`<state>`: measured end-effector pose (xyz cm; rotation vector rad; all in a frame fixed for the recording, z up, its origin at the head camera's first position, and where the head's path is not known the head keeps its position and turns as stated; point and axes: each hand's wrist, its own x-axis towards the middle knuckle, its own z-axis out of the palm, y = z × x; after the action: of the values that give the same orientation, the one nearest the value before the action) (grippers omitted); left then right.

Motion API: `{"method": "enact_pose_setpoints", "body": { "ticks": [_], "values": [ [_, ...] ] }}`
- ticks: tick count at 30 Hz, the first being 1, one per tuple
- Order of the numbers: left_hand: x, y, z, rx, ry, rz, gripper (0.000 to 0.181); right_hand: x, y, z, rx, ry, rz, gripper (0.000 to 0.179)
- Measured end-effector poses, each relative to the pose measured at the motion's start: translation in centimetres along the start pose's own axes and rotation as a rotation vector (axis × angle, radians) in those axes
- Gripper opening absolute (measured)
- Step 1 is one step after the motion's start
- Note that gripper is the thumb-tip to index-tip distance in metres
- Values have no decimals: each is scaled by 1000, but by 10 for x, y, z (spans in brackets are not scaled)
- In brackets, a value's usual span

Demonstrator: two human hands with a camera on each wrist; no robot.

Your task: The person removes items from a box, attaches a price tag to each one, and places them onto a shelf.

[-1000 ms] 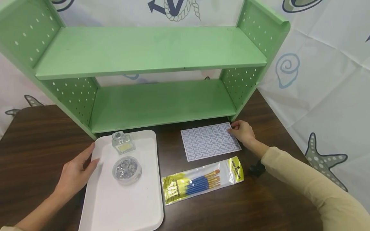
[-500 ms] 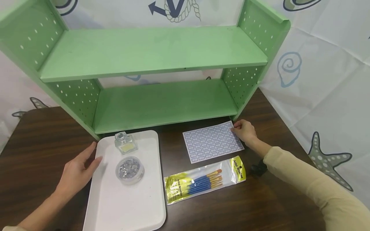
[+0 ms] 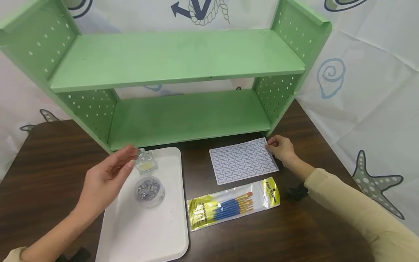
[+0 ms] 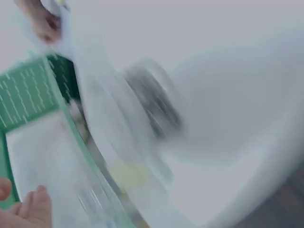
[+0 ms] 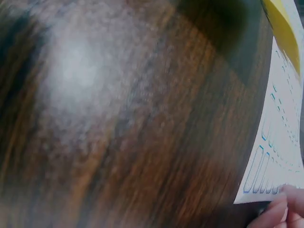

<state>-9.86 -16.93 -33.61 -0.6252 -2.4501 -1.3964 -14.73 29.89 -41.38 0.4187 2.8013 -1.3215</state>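
My left hand (image 3: 104, 178) is raised over the left edge of a white tray (image 3: 144, 233), fingers loosely bent and holding nothing. Its fingertips overlap the cap of a small clear glass bottle (image 3: 146, 162) in the head view; contact cannot be told. Beside the bottle on the tray is a round clear container (image 3: 150, 191) of silvery bits. My right hand (image 3: 282, 150) pinches the right edge of a white label sheet (image 3: 242, 162) printed with small framed rectangles. The right wrist view shows thumb and finger at the corner of the label sheet (image 5: 280, 137).
A packet of artist brushes (image 3: 234, 204) lies on the dark wood table (image 3: 262, 240), in front of the label sheet. Behind everything stands a green two-level shelf (image 3: 193, 116). A printed cloth (image 3: 370, 109) hangs at the back and right.
My left hand has lifted from the tray's left rim and moved right and up toward the glass bottle. My right hand stays at the label sheet's edge. The head view has shifted slightly.
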Motion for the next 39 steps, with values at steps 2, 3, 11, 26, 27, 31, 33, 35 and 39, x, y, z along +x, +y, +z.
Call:
{"method": "enact_pose_setpoints", "body": {
  "ticks": [2,3,11,26,27,31,33,35,39],
  "values": [
    [4,11,14,-110,-119,-125,43,0,2,-3,50,-22,13,17],
    [7,15,22,-168,-176,-199,44,0,3,-4,69,-30,18,18],
    [34,23,98,-386,-419,-525,53,-5,11,-10,183,-66,25,22],
    [61,8,169,-297,-311,-670,59,-7,14,-10,290,-72,17,23],
    [62,8,170,-299,-306,-676,59,-7,14,-10,293,-74,14,22],
    [66,5,174,-294,-286,-690,60,-7,14,-8,317,-68,-5,23],
    [67,3,176,-296,-278,-695,60,-7,14,-7,330,-63,-15,23],
    [67,1,177,-299,-273,-693,59,-7,13,-7,338,-63,-21,23],
    [65,-2,182,-305,-264,-683,57,-6,12,-6,331,-70,-11,23]
  ]
}}
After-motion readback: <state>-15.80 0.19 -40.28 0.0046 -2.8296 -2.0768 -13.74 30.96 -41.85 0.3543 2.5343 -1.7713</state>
